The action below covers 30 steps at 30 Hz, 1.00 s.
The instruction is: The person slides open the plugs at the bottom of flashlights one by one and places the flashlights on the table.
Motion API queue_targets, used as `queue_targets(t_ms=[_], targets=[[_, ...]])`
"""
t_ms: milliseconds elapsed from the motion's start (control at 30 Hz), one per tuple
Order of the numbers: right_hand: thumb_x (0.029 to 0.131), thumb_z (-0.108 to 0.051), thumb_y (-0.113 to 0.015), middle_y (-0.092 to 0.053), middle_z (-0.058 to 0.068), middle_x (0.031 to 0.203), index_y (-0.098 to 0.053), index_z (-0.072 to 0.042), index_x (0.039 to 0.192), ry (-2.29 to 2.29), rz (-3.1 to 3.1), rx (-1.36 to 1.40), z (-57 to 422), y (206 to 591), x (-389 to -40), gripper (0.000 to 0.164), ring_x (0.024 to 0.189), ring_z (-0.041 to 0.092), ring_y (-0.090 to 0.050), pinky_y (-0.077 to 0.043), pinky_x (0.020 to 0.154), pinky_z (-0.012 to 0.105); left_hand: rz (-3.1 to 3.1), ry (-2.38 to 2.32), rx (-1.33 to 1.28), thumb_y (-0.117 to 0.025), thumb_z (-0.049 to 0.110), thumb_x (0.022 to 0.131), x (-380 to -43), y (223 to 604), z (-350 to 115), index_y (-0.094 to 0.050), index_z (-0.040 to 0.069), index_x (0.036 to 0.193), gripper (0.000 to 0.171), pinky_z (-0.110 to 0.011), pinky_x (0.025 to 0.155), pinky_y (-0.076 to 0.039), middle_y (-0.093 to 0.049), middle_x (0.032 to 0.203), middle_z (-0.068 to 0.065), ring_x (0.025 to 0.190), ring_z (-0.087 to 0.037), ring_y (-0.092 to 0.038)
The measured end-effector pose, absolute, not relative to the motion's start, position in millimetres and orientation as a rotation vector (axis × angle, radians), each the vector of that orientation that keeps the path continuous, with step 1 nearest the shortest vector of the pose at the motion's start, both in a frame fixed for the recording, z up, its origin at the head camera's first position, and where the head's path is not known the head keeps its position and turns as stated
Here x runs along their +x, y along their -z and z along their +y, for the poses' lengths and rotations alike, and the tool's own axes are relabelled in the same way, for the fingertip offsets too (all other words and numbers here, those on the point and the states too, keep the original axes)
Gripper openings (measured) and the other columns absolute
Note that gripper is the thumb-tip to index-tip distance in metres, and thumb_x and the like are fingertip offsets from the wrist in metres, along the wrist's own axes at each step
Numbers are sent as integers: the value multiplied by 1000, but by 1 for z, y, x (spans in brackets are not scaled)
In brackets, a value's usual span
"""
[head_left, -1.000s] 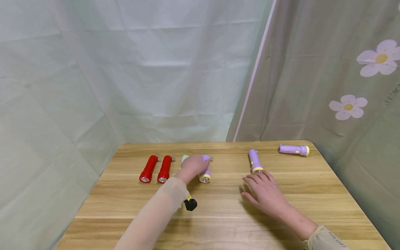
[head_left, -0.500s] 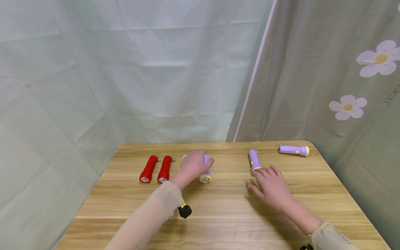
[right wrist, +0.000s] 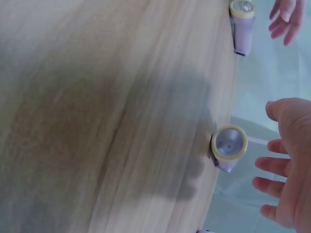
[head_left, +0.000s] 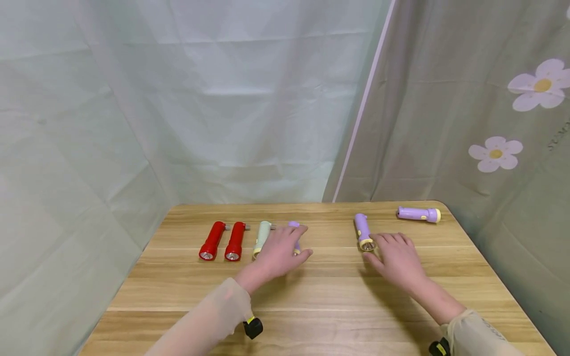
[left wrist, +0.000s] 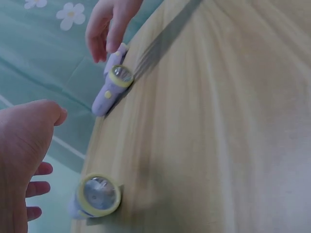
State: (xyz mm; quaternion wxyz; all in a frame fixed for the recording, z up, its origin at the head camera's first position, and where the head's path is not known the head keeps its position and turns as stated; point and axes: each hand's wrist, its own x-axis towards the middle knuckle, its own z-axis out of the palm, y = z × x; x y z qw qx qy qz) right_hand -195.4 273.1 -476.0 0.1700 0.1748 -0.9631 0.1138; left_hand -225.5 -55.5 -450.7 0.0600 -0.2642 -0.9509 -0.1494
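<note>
The left hand (head_left: 277,252) and right hand (head_left: 398,259) hold nothing, fingers apart; the middle purple flashlight (head_left: 364,234) seems light, stiff, best gripped around its barrel (head_left: 361,225).

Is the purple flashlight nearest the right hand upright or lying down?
Lying down: the purple flashlight stretches lengthwise along the table, its lens facing the head camera.
</note>
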Motion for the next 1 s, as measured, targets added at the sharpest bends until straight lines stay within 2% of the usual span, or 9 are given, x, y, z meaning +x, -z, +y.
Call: queue_targets(t_ms=[100, 267, 533, 667, 833, 1000], targets=[[95, -40, -72, -66, 22, 125, -62, 0, 132, -345, -2758, 459, 273, 474, -197, 56, 117, 45, -57, -35, 104, 65, -2888, 464, -824, -64, 51, 97, -217, 454, -56, -48, 15, 152, 67, -53, 114, -34, -56, 145, -9, 134, -34, -50], [96, -42, -70, -64, 26, 128, -57, 2, 138, -401, -2792, 375, 272, 470, -203, 62, 117, 49, -57, -36, 101, 67, -2888, 439, -888, -63, 51, 97, -201, 458, -54, -44, 17, 155, 69, -52, 114, -35, -55, 146, -5, 135, -30, -49], [98, -45, -65, -62, 30, 129, -54, 6, 139, -467, -2848, 281, 273, 466, -220, 66, 114, 52, -59, -42, 92, 69, -2781, 368, -1028, -64, 52, 97, -176, 469, -49, -50, 18, 150, 65, -46, 109, -41, -59, 139, -1, 128, -23, -53], [99, -47, -62, -60, 31, 133, -52, 7, 141, -489, -2899, 238, 270, 464, -231, 70, 115, 54, -58, -42, 92, 69, -2769, 384, -1048, -64, 52, 96, -165, 475, -44, -51, 19, 150, 64, -46, 109, -41, -59, 138, 0, 128, -21, -53], [98, -51, -61, -58, 31, 136, -49, 6, 144, -518, -2970, 169, 266, 461, -243, 74, 117, 54, -56, -44, 91, 67, -2758, 395, -1106, -62, 52, 97, -151, 483, -38, -53, 18, 148, 62, -45, 111, -39, -59, 137, 1, 128, -19, -53], [97, -57, -60, -63, 30, 126, -51, 8, 140, -538, -3049, 87, 263, 461, -253, 78, 108, 50, -62, -50, 79, 61, -2735, 377, -1140, -61, 54, 97, -142, 486, -33, -54, 18, 147, 62, -45, 110, -39, -59, 138, 1, 127, -19, -53]])
